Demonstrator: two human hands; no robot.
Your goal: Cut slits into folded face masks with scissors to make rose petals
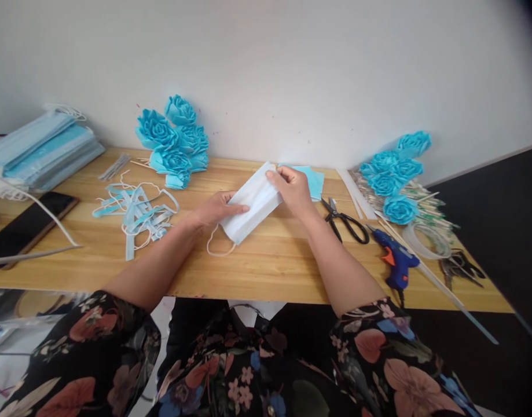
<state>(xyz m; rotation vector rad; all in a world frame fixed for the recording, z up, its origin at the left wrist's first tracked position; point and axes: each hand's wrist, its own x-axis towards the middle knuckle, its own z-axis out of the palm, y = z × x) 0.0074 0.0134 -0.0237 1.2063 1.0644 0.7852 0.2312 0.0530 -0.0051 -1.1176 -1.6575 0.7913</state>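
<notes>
A pale blue and white face mask (253,202) is held tilted above the middle of the wooden table. My left hand (220,208) grips its lower left end, thumb on top. At the upper right end, my right hand (294,185) pinches the edge between thumb and fingers. One white ear loop hangs from the lower end; the other is hidden by my right hand. Behind that hand lies a piece of blue fabric (313,182). Black-handled scissors (341,220) rest to its right, and cut mask strips and loops (139,214) lie to my left.
A stack of masks (44,150) and a phone (35,226) are at the left. Blue fabric flowers (172,139) stand at the back left, with more flowers (393,168) at the right. A blue glue gun (395,258) and a clear tape roll (428,240) lie near the right edge.
</notes>
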